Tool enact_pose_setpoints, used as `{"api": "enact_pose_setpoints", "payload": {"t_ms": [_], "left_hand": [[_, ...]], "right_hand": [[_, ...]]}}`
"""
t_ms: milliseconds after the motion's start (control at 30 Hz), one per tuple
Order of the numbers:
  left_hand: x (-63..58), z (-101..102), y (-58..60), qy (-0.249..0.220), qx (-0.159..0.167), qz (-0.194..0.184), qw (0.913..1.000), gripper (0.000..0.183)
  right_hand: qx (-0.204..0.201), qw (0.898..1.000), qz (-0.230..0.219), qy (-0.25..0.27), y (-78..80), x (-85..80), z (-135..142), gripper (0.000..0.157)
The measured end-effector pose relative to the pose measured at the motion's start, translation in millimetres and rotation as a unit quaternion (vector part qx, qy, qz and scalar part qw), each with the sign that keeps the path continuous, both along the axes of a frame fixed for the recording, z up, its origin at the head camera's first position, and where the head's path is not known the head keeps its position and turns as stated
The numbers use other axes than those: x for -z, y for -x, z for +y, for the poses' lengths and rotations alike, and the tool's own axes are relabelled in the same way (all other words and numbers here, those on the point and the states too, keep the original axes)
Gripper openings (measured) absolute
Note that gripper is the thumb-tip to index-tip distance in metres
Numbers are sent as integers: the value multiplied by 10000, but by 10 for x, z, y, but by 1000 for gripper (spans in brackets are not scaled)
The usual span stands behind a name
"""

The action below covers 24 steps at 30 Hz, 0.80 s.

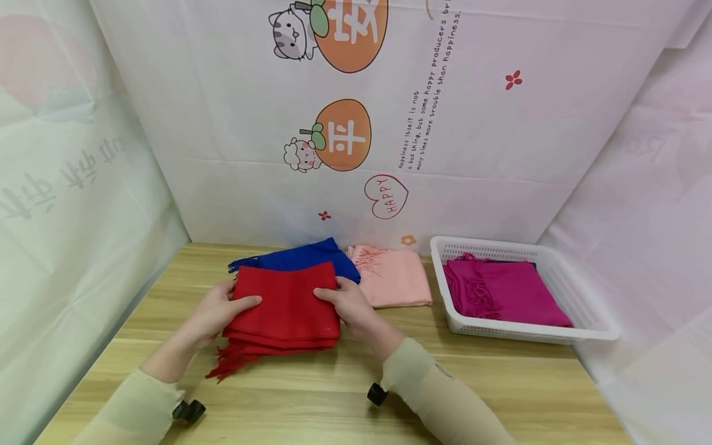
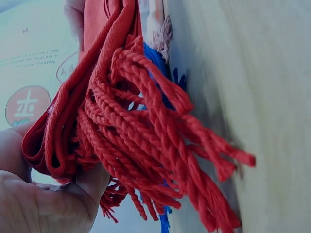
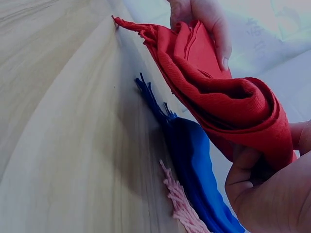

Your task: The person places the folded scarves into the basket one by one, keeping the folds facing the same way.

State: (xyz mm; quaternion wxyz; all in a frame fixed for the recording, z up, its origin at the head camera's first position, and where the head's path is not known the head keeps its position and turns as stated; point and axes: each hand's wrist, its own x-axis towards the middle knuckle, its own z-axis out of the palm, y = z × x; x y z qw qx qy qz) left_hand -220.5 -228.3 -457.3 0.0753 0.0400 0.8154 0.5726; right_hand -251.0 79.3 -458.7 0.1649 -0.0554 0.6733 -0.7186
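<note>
A folded red scarf (image 1: 283,306) with braided fringe is held up off the wooden table between both hands. My left hand (image 1: 219,309) grips its left edge, thumb on top and fingers underneath. On the right edge, my right hand (image 1: 350,303) pinches the folds the same way. The red fringe (image 2: 155,121) hangs down on the left side in the left wrist view. In the right wrist view the scarf's layers (image 3: 228,104) curl in a thick fold above the right hand's fingers. Partly hidden behind the red scarf lies a folded blue scarf (image 1: 317,254).
A folded pink scarf (image 1: 397,278) lies beside the blue one, near the back wall. At the right stands a white plastic basket (image 1: 597,324) holding a folded magenta scarf (image 1: 517,290) over something dark. White printed sheets hang around the wooden table (image 1: 311,402).
</note>
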Motion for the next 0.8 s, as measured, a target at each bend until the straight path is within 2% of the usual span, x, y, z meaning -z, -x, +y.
{"api": "enact_pose_setpoints", "payload": {"t_ms": [167, 400, 533, 633, 800], "left_hand": [[-9, 99, -2, -200, 12, -3, 9998, 68], [-37, 211, 6, 11, 93, -21, 10000, 101], [-53, 287, 20, -169, 139, 12, 9998, 89], [-65, 328, 26, -134, 112, 49, 9998, 83], [-100, 398, 22, 116, 5, 71, 9999, 91]], "right_hand": [[28, 9998, 78, -164, 6, -24, 99, 45], [57, 9993, 177, -333, 13, -60, 239, 46], [115, 9992, 180, -349, 16, -71, 306, 48], [161, 9992, 132, -338, 20, -82, 352, 49], [195, 9992, 116, -329, 22, -110, 431, 48]]}}
